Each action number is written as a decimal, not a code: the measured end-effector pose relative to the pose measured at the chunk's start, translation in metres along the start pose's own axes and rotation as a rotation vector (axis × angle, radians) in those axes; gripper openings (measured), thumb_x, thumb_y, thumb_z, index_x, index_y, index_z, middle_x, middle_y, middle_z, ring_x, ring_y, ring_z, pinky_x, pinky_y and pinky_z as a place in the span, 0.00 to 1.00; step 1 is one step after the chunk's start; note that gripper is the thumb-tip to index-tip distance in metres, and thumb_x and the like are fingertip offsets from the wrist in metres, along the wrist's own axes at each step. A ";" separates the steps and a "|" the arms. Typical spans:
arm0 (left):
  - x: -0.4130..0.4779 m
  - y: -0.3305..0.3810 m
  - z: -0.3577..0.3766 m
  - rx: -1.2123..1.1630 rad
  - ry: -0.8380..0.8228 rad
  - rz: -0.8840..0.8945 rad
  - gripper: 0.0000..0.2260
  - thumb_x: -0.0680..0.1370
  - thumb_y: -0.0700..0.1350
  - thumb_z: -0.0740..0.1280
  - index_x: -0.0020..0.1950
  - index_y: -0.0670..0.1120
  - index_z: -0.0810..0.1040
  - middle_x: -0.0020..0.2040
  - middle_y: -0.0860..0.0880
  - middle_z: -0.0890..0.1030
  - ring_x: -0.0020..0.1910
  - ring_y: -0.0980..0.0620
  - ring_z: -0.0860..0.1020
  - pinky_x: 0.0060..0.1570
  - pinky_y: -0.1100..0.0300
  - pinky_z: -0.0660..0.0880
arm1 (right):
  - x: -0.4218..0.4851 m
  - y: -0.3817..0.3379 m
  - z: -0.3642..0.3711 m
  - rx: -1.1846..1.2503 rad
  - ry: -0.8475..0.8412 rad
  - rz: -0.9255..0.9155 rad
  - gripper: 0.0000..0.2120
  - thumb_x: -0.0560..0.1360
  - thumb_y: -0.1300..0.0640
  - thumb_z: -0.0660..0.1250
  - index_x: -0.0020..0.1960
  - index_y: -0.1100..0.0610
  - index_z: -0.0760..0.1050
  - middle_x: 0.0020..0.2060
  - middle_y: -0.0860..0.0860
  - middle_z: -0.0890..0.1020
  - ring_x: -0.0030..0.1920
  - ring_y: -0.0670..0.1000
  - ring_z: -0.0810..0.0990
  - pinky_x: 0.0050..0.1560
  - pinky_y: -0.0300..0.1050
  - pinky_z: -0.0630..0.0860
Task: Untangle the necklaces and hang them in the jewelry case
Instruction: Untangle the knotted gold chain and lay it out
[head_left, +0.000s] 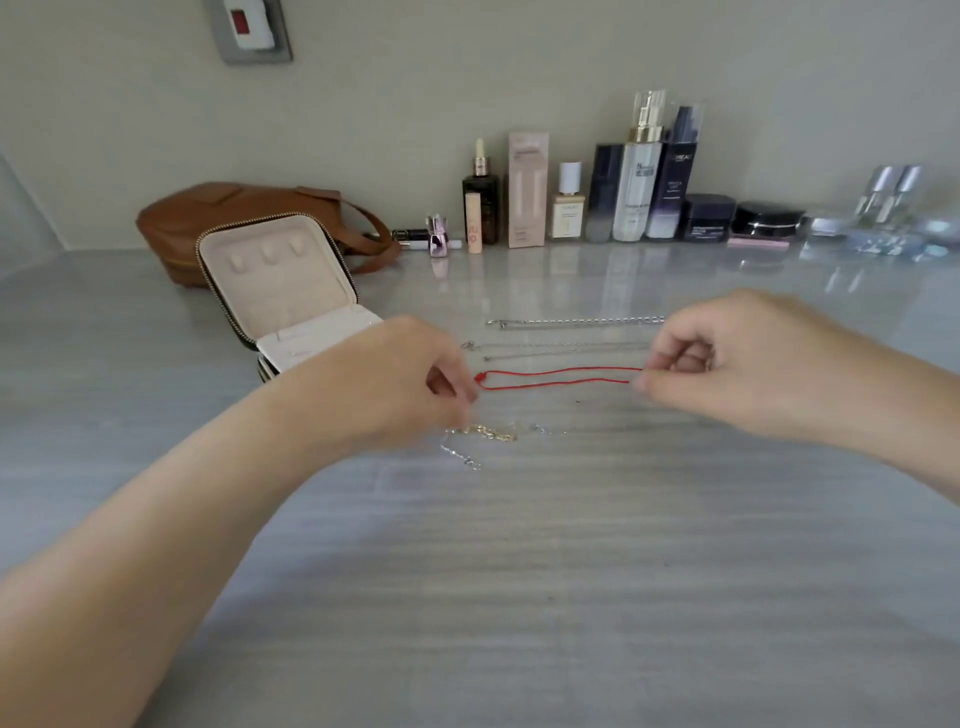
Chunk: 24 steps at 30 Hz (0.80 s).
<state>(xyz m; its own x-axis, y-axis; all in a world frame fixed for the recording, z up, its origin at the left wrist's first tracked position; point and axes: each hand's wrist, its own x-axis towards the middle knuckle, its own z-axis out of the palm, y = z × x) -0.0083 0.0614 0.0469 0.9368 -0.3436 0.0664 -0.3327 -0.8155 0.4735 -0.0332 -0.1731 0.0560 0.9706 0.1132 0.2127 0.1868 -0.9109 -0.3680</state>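
The tabletop (519, 571) is smooth and glossy, grey with a streaked, stone-like grain, and shiny enough to mirror the bottles (636, 187) at its back. The red cord (561, 378) is matt, thread-like string. The silver chains (576, 322) are bright metal links, and the gold chain (488, 432) is glinting yellow metal. The jewelry case (275, 270) has a matt, velvety beige lining, edged by a metal-toothed zip (208, 280). The brown bag (208, 208) looks like smooth leather with a low sheen. The bottles are glossy glass or plastic; the pink box (527, 189) is matt card.
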 end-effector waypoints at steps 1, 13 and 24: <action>0.000 0.000 0.003 0.004 -0.048 -0.010 0.09 0.71 0.42 0.72 0.36 0.55 0.77 0.34 0.58 0.78 0.35 0.60 0.76 0.38 0.65 0.72 | 0.002 -0.011 0.006 0.009 0.003 -0.041 0.08 0.67 0.46 0.70 0.34 0.49 0.76 0.29 0.43 0.76 0.30 0.40 0.72 0.31 0.38 0.66; 0.000 0.016 0.009 -0.319 0.072 -0.009 0.08 0.75 0.41 0.67 0.37 0.50 0.74 0.31 0.55 0.78 0.27 0.63 0.74 0.26 0.72 0.67 | -0.005 -0.017 0.037 0.410 0.035 -0.217 0.04 0.66 0.49 0.67 0.35 0.48 0.77 0.28 0.39 0.77 0.25 0.41 0.72 0.29 0.28 0.66; -0.012 0.030 0.003 -0.934 -0.069 -0.055 0.08 0.70 0.33 0.68 0.46 0.43 0.77 0.35 0.49 0.84 0.35 0.55 0.82 0.31 0.67 0.76 | -0.005 -0.023 0.034 0.712 0.035 -0.259 0.05 0.73 0.56 0.66 0.42 0.49 0.79 0.26 0.40 0.79 0.25 0.41 0.74 0.28 0.29 0.68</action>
<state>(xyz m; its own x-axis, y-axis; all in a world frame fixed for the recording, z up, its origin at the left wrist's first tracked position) -0.0302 0.0401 0.0580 0.9300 -0.3672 -0.0154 -0.0378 -0.1373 0.9898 -0.0375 -0.1393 0.0324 0.8789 0.2655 0.3962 0.4730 -0.3794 -0.7952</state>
